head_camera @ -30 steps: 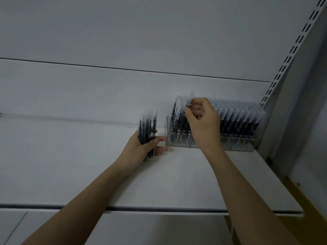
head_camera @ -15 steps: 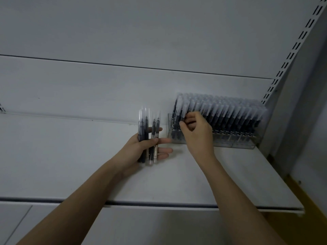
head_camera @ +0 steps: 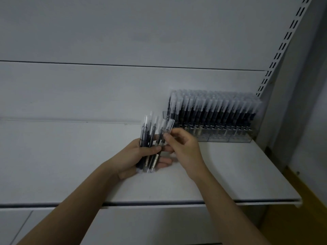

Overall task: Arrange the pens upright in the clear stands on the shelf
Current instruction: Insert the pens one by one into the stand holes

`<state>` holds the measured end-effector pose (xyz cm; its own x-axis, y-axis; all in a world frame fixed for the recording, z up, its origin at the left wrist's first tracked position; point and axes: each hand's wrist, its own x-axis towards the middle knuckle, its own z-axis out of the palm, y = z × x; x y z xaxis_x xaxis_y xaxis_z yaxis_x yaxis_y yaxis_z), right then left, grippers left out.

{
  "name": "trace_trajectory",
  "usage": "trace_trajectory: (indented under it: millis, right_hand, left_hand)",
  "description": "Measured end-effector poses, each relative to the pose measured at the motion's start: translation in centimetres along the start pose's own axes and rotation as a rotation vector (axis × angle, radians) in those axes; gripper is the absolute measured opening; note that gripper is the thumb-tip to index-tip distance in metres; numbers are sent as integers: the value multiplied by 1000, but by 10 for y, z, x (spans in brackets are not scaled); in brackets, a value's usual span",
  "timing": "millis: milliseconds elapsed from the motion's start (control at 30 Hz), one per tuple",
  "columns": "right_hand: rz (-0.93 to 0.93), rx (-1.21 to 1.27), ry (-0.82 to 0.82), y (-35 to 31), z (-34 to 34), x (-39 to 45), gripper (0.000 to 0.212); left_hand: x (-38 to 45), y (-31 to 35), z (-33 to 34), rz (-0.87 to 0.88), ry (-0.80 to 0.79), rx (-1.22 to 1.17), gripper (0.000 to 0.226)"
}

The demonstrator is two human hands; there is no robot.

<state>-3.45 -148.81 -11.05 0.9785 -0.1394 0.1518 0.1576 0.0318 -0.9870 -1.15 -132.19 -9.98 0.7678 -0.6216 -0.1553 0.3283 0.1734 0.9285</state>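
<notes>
My left hand (head_camera: pixel 134 156) grips a bundle of several dark pens with clear caps (head_camera: pixel 147 137), held upright above the shelf. My right hand (head_camera: pixel 184 147) pinches the rightmost pen (head_camera: pixel 169 127) of that bundle near its cap, fingers curled round it. To the right, the clear stands (head_camera: pixel 228 137) sit against the back wall of the white shelf (head_camera: pixel 230 174), packed with several rows of upright pens (head_camera: pixel 215 110).
The slotted white shelf upright (head_camera: pixel 281 48) rises at the right, close to the stands. The shelf's front edge (head_camera: pixel 159 203) runs below my forearms. A wooden floor strip (head_camera: pixel 304 200) shows at the lower right.
My right hand has left the stand and moved left to the bundle, now pinching one pen there. My left hand has come slightly nearer with the bundle fanned out.
</notes>
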Motion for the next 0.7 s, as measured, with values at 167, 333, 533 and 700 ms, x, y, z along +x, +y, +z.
trace_trajectory:
  millis: [167, 333, 533, 700]
  right_hand:
    - [39, 66, 40, -4, 1, 0, 11]
    - [13, 27, 87, -1, -2, 3, 13]
    - [-56, 112, 233, -25, -19, 28, 7]
    - [-311, -144, 308, -54, -30, 47, 13]
  left_hand:
    - [0, 0, 0, 12, 16, 14, 34]
    - [1, 1, 0, 17, 31, 5, 34]
    - [2, 1, 0, 49, 58, -97, 36]
    - [1, 1, -2, 80, 72, -48, 34]
